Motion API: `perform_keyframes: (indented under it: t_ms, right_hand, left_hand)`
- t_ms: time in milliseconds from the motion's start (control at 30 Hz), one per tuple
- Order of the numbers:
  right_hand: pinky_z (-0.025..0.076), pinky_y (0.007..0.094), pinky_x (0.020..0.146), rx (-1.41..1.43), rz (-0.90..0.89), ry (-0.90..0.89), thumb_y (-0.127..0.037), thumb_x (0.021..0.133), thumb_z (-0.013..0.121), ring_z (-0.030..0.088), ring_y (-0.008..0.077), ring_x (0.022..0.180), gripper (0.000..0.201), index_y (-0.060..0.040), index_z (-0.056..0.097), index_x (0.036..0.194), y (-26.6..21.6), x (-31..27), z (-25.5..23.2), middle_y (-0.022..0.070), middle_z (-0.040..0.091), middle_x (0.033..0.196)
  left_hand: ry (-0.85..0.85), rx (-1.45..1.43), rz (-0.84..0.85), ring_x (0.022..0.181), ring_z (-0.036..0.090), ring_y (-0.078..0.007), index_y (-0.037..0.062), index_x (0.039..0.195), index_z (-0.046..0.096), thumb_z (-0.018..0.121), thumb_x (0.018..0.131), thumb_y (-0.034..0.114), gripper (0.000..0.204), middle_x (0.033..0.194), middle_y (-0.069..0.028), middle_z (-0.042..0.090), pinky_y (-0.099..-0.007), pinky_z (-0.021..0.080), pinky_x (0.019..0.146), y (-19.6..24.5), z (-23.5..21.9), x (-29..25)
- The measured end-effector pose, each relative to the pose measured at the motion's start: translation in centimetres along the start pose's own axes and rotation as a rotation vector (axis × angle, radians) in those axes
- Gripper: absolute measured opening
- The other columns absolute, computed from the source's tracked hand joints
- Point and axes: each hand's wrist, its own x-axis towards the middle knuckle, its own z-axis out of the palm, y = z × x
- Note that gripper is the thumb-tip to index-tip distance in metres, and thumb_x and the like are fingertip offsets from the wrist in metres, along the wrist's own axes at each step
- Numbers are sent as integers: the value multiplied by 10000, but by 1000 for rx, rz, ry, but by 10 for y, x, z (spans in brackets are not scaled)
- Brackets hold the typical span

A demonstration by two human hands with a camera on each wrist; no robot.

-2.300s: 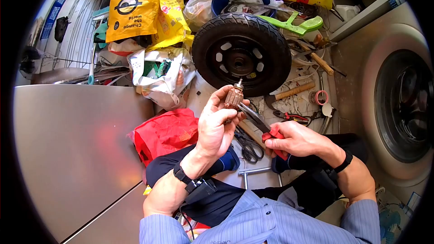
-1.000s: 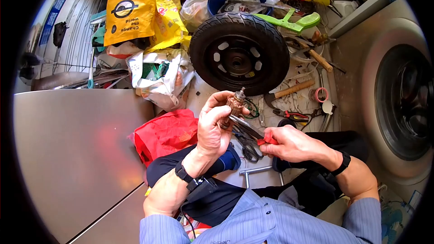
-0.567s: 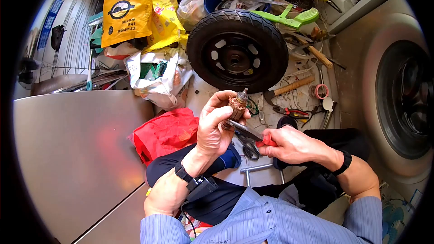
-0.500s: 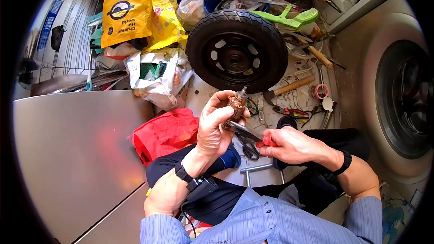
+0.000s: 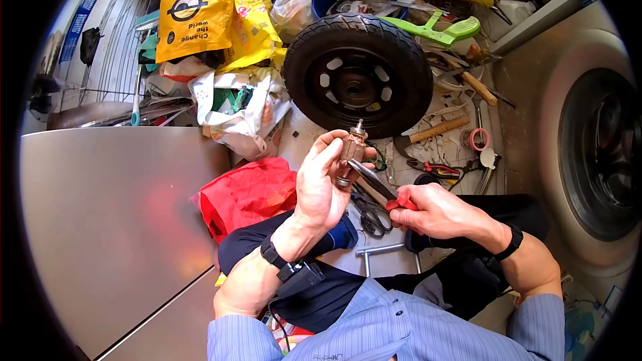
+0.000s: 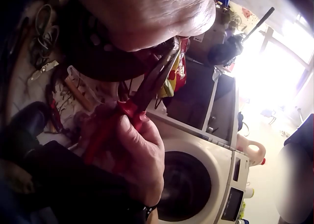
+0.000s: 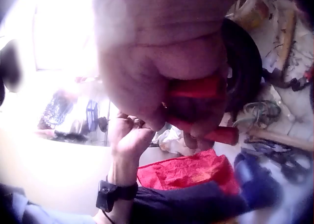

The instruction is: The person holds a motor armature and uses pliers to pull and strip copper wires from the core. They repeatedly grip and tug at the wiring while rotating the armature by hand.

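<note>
Copper-wound motor armature (image 5: 350, 150) upright mid-scene, left hand (image 5: 321, 187) fingers curled round it, right hand (image 5: 435, 210) gripping red-handled pliers (image 5: 378, 187) (tips at armature's lower end), scissors (image 5: 371, 214) on floor below, black wheel (image 5: 358, 73) beyond.

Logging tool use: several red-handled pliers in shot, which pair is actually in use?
The long-nose pliers gripped by the right hand, jaws against the motor armature that the left hand holds. The other red-handled pliers lie untouched on the floor.
</note>
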Motion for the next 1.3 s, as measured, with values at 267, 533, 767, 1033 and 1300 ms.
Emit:
perform_keyframes:
  t_ms: [267,533,767,1033,1300]
  right_hand:
    - [532,333,652,110,58,-51,-251,1005,660,679,156,700,279,27,650,1027,-2,4,1,85,728,795]
    - [494,292,561,219,77,-92,-228,1035,632,604,110,587,259,29,636,1065,-5,4,1,63,721,809]
    - [496,297,555,208,52,-117,-233,1043,622,597,113,571,260,26,633,1054,-3,3,1,61,716,808]
    - [503,300,555,197,69,-107,-226,1048,613,601,114,568,264,37,630,1050,-10,1,-1,66,718,814]
    - [497,294,535,239,92,-135,-233,1043,621,601,110,551,248,15,635,1031,-7,-1,-1,55,698,774]
  left_hand:
    - [4,-12,27,1098,700,-298,60,1272,525,482,1076,110,208,1215,-153,663,-407,607,894,3,0,-1]
    - [20,7,63,1113,692,-297,79,1307,527,481,1046,114,268,1257,-133,663,-429,589,908,5,-5,-1]
    - [32,41,114,1130,678,-313,65,1328,508,493,1028,99,302,1261,-141,647,-442,572,943,2,-3,0]
    - [-28,29,103,1227,621,-336,37,1384,471,482,913,-13,474,1339,-156,586,-456,565,983,1,-6,1]
    - [-90,90,127,1281,591,-338,25,1427,454,529,849,-77,592,1379,-159,562,-476,540,1061,6,1,-2]
